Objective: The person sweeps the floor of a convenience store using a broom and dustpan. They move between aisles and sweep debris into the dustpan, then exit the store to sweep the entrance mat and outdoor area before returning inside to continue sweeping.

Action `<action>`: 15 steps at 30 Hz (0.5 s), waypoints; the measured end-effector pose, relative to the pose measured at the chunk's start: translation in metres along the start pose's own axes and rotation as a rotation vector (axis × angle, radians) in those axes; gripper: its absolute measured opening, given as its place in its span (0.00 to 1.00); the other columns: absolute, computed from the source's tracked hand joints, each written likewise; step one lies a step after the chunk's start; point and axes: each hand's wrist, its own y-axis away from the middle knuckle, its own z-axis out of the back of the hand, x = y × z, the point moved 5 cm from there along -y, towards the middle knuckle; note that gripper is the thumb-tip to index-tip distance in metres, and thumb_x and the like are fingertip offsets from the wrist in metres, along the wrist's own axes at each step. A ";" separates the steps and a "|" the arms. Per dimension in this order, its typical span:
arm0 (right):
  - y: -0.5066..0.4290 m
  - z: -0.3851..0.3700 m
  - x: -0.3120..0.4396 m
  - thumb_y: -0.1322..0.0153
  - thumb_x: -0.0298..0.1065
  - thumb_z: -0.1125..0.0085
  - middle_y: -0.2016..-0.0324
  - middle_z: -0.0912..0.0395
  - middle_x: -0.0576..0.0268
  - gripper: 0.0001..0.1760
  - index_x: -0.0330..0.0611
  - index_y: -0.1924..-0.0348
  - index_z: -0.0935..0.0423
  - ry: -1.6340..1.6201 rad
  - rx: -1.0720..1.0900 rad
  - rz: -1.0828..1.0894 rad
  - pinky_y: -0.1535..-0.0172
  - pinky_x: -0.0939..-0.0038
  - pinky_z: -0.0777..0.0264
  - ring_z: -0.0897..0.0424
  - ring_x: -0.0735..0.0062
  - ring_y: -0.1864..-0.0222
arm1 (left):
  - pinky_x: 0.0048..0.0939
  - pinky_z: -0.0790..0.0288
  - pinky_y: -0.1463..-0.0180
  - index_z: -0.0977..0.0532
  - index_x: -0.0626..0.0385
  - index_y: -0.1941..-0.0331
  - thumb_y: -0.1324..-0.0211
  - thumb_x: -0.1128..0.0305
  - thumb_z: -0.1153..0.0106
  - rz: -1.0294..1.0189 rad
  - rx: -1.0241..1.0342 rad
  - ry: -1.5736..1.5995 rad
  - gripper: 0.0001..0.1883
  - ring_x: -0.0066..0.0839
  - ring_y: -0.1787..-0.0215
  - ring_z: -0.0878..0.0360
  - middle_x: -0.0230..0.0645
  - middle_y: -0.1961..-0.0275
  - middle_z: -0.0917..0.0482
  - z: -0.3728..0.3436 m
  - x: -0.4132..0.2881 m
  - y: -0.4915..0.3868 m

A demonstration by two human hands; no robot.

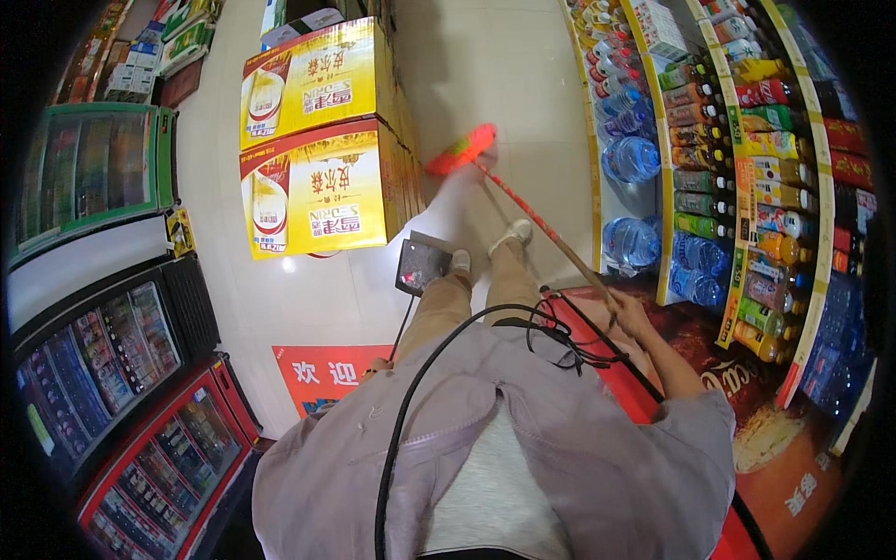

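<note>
My right hand [628,313] is closed around the upper part of a long broom handle [519,201]. The broom's bright orange-red head [458,151] is on the pale tiled floor ahead, beside the stacked cartons, slightly blurred. Low at my left side, my left hand [379,365] grips the thin dark rod of a long-handled dustpan [423,268]; my sleeve hides part of that hand. The grey dustpan is near my left shoe, with small bits of litter in it. A black cable [409,413] loops across my front, with tangled thin cords near my right forearm.
Yellow beer cartons [315,189] stand stacked ahead on the left. Shelves of bottled drinks [700,168] line the right, with large water bottles [630,241] low down. Glass-doored coolers [105,350] stand along the left. A red mat [308,374] bearing writing lies on the floor.
</note>
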 end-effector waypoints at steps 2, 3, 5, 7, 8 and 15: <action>-0.068 0.001 -0.019 0.36 0.38 0.51 0.76 0.26 0.58 0.21 0.45 0.49 0.32 0.083 -0.133 0.233 0.72 0.73 0.33 0.27 0.71 0.77 | 0.41 0.31 0.64 0.24 0.59 0.72 0.51 0.54 0.52 -0.011 -0.010 -0.005 0.19 0.45 0.68 0.26 0.50 0.72 0.24 0.001 -0.008 -0.003; -0.103 0.006 -0.022 0.35 0.40 0.51 0.79 0.27 0.62 0.22 0.47 0.49 0.32 0.180 -0.257 0.462 0.78 0.75 0.35 0.30 0.75 0.83 | 0.42 0.31 0.64 0.24 0.60 0.72 0.51 0.53 0.52 -0.014 -0.022 0.011 0.19 0.45 0.67 0.25 0.51 0.72 0.24 -0.003 -0.009 -0.001; -0.148 0.024 0.030 0.39 0.40 0.48 0.88 0.30 0.59 0.24 0.48 0.49 0.32 -0.057 -0.045 0.011 0.83 0.69 0.35 0.31 0.70 0.89 | 0.42 0.31 0.63 0.24 0.60 0.71 0.51 0.53 0.52 0.004 -0.060 0.038 0.20 0.46 0.67 0.25 0.51 0.72 0.24 -0.014 -0.001 0.003; -0.209 0.034 0.046 0.38 0.39 0.50 0.89 0.32 0.61 0.21 0.49 0.51 0.30 -0.227 -0.041 0.051 0.86 0.68 0.37 0.34 0.70 0.91 | 0.43 0.31 0.62 0.23 0.60 0.71 0.51 0.52 0.52 -0.017 -0.085 0.046 0.20 0.47 0.66 0.25 0.52 0.71 0.24 -0.017 -0.007 0.003; -0.226 0.037 0.072 0.38 0.39 0.51 0.90 0.33 0.62 0.19 0.49 0.53 0.30 -0.327 0.051 -0.040 0.86 0.68 0.38 0.34 0.70 0.91 | 0.43 0.31 0.62 0.23 0.60 0.70 0.51 0.52 0.53 0.003 -0.108 0.057 0.21 0.47 0.66 0.25 0.52 0.71 0.24 -0.022 -0.005 0.008; -0.224 0.060 0.125 0.37 0.37 0.55 0.89 0.34 0.60 0.15 0.46 0.59 0.28 -0.313 -0.042 -0.005 0.83 0.66 0.36 0.33 0.67 0.89 | 0.41 0.32 0.60 0.23 0.59 0.67 0.53 0.56 0.47 0.235 -0.081 0.123 0.18 0.43 0.63 0.24 0.49 0.68 0.22 -0.006 -0.056 0.025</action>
